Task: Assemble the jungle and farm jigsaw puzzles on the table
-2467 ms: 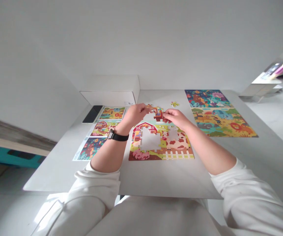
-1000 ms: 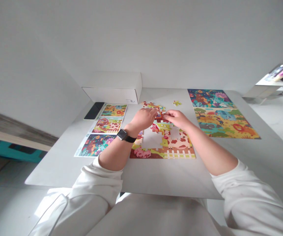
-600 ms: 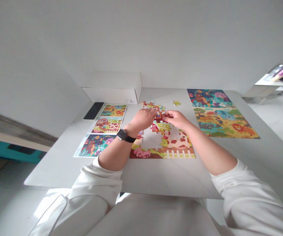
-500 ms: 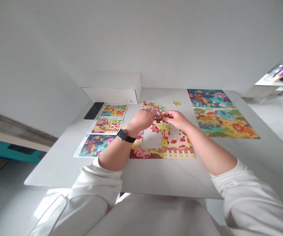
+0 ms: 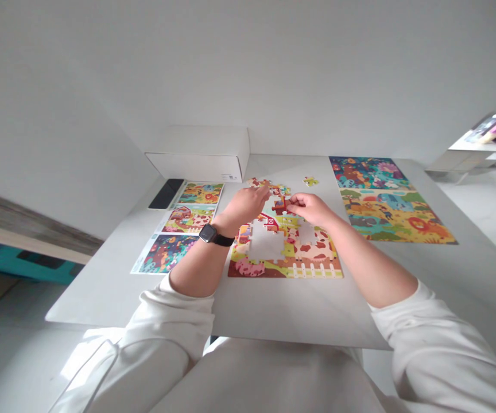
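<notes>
In front of me lies a partly joined farm jigsaw puzzle (image 5: pixel 314 252), with gaps at its middle left and on its right. My right hand (image 5: pixel 312 209) pinches a red puzzle piece (image 5: pixel 279 205) by its right side, above the puzzle's upper part. To the left, my left hand (image 5: pixel 250 203) hovers over the upper left of the puzzle with its fingers stretched out, apart from the red piece. Just beyond it sit loose puzzle pieces (image 5: pixel 259 182), partly covered by the fingers. One more loose piece (image 5: pixel 310 181) rests farther right.
A white box (image 5: pixel 194 166) stands at the back left, with a black phone (image 5: pixel 166 194) before it. Beside the phone is a sheet of small reference pictures (image 5: pixel 190 219). Two joined puzzles (image 5: pixel 396 215) lie on the right of the white table (image 5: pixel 274 310).
My left hand has drawn back to the left, away from the red piece, uncovering more of it and the barn part. The right hand still holds the piece in nearly the same place.
</notes>
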A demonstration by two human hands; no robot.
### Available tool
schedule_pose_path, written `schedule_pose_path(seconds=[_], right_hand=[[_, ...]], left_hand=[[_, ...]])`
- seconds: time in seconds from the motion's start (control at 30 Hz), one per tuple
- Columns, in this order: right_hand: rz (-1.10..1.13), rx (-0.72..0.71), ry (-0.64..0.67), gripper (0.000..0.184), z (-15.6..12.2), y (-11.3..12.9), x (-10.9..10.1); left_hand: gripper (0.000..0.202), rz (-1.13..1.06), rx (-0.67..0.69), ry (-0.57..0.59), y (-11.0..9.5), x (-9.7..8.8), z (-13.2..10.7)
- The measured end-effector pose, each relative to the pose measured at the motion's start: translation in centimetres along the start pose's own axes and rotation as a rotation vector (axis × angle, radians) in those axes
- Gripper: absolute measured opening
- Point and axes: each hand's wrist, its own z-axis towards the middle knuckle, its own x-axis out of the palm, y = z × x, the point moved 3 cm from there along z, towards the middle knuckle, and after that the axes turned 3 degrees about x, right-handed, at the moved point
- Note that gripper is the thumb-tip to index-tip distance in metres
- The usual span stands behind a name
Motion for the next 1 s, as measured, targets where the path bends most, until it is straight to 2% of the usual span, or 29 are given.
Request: schedule_pose_path(seconds=[0.17,0.3,0.4,0.5,0.57,0.67,0.83,1.0], right_hand=[[-0.015,0.011,-0.026,0.035,-0.2,0.6,0.1],[0.011,0.029,-0.001,0.038,-0.6,1.4,0.7],[-0.011,0.028,0.016,0.038,-1.0,1.9,1.1],[-0.067,0.002,0.004,0.033,-1.4,2.5,1.4],[-0.133,-0.063,-0.038,0.029,-1.7,3.1,1.5],[-0.288,-0.207,-0.074,0.036,-2.4,4.2,2.0],[-0.589,-0.471,0.007,0.037,-3.5,5.5,4.1],[-0.761,-0.515,0.055,0.031,-4.1,5.4,5.8]], left_hand=[[0.025,-0.279,0.034,-0.052,0.7,-1.5,-0.1],[0.021,-0.488,0.050,0.038,0.4,-2.2,-0.2],[0.018,-0.488,0.055,0.109,0.1,-2.5,-0.4],[0.014,-0.465,0.035,0.123,0.5,-2.8,-0.7],[0.013,-0.478,0.004,0.136,1.2,-3.0,-1.1],[0.013,-0.496,-0.042,0.186,2.4,-3.0,-2.0],[0.012,-0.507,-0.053,0.308,3.4,-2.2,-3.4],[0.013,-0.585,-0.047,0.446,3.2,-1.7,-3.7]])
